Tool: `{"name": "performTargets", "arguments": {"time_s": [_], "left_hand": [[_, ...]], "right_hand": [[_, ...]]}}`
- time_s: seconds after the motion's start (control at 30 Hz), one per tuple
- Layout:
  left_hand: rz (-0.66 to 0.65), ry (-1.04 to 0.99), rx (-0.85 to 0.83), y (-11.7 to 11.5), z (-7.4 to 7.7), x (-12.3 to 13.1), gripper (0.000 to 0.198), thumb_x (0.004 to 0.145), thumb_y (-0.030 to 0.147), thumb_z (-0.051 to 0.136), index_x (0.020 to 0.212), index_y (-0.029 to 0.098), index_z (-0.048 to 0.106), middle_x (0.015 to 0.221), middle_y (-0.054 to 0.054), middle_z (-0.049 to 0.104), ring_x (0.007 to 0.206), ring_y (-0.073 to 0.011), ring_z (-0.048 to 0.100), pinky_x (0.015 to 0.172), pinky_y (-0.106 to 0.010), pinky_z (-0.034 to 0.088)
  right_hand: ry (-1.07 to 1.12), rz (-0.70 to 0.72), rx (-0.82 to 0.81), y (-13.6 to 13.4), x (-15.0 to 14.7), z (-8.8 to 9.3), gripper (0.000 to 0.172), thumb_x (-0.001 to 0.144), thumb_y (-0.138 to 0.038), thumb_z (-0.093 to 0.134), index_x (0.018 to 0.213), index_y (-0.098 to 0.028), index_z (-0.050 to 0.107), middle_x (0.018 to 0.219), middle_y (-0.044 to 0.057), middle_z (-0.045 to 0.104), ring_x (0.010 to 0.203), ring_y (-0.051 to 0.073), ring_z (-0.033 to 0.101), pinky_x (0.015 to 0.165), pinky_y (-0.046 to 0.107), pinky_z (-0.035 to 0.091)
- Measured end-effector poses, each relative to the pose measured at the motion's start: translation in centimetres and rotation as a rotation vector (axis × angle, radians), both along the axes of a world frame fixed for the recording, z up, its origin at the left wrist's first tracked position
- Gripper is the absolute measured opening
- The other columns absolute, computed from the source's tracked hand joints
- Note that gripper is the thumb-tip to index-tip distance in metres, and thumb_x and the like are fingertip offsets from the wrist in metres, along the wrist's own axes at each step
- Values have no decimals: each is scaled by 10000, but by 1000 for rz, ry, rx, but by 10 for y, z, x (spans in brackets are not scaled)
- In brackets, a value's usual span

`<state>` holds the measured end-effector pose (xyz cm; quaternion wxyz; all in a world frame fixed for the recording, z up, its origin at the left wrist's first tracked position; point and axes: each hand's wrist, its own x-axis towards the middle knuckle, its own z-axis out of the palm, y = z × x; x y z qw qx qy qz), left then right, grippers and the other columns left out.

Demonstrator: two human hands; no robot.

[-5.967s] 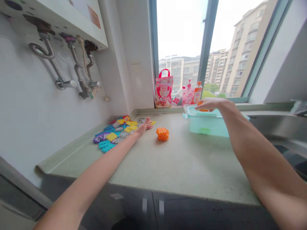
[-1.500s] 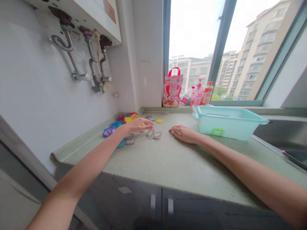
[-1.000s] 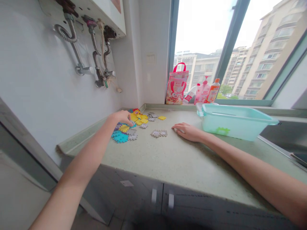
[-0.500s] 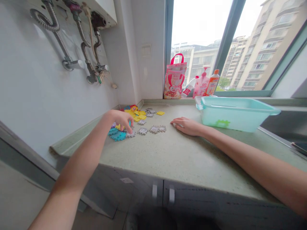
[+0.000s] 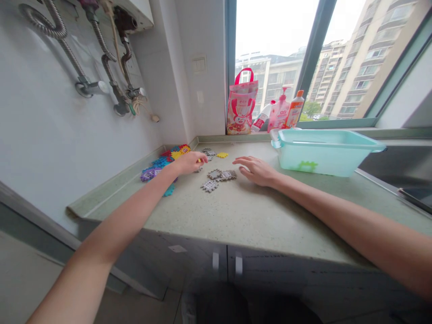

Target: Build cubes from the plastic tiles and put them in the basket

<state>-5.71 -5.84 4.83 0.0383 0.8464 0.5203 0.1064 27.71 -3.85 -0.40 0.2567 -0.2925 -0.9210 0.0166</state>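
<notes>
My left hand (image 5: 191, 163) reaches over the left part of the counter, palm down with fingers loosely bent and no piece visible in them. A grey toothed piece (image 5: 199, 169) shows just under its fingers. More grey toothed pieces (image 5: 209, 154) lie behind it. My right hand (image 5: 255, 170) hovers low over the counter, fingers spread, right of a loose cluster of grey toothed pieces (image 5: 222, 175). Purple (image 5: 148, 174), teal (image 5: 168, 191), red and yellow pieces are heaped at the left, partly hidden by my left hand and forearm. One yellow piece (image 5: 222, 155) lies apart at the back.
A translucent turquoise tub (image 5: 330, 153) with a green piece (image 5: 308, 166) visible through its wall stands right, beside the sink (image 5: 401, 171). A pink bag (image 5: 241, 108) and several bottles (image 5: 279, 112) line the windowsill. Metal hoses (image 5: 104, 58) hang on the left wall.
My left hand has moved right and away from me, off the teal pieces. Grey pieces that were in a row now sit bunched closer to my right hand. The view has shifted slightly.
</notes>
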Motion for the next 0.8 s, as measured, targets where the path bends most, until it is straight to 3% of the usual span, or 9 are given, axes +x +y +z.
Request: {"name": "performTargets", "arguments": {"time_s": [0.1, 0.17, 0.33, 0.43, 0.57, 0.8], "left_hand": [[25, 187, 133, 11, -6, -15, 302, 939, 262, 558, 1140, 243, 783, 1264, -87, 715, 1240, -254, 626, 1138, -369, 431], [-12, 195, 147, 13, -12, -16, 343, 951, 291, 556, 1216, 248, 768, 1411, -95, 650, 1362, -260, 558, 1212, -378, 366], [17, 142, 140, 11, -31, 16, 696, 974, 625, 545, 1535, 213, 540, 1672, -140, 426, 1558, -313, 367, 1289, -446, 262], [84, 177, 95, 11, -34, 33, 841, 990, 737, 429, 1621, 181, 410, 1730, -171, 321, 1607, -332, 277, 1304, -483, 213], [244, 154, 109, 14, -31, 22, 794, 1047, 687, 295, 1638, 163, 369, 1732, -184, 308, 1584, -335, 334, 1285, -480, 254], [394, 255, 188, 22, -29, -20, 651, 1001, 412, 456, 1606, 172, 435, 1637, -175, 470, 1451, -344, 509, 1188, -458, 407]], "right_hand": [[-12, 38, -58, -21, -21, 0, 493, 1069, -542, 480, 1475, -299, 617, 1632, 118, 493, 1449, 357, 517, 1218, 589, 390], [-54, 75, -81, -35, -35, 0, 576, 1028, -651, 523, 1514, -346, 579, 1690, 103, 409, 1486, 387, 471, 1226, 603, 369], [-44, 118, -27, -49, -50, 2, 708, 959, -685, 626, 1572, -353, 503, 1727, 111, 345, 1545, 428, 369, 1239, 656, 302], [-71, 113, -58, -47, -48, 3, 794, 937, -676, 660, 1619, -335, 439, 1736, 142, 317, 1556, 430, 358, 1239, 669, 294], [-167, 184, -100, -45, -45, 6, 648, 1004, -588, 600, 1607, -392, 463, 1749, 101, 300, 1589, 389, 318, 1251, 672, 260], [-203, 299, -71, -49, -46, 11, 513, 1042, -363, 553, 1556, -374, 555, 1710, 90, 379, 1519, 358, 459, 1240, 602, 336]]}}
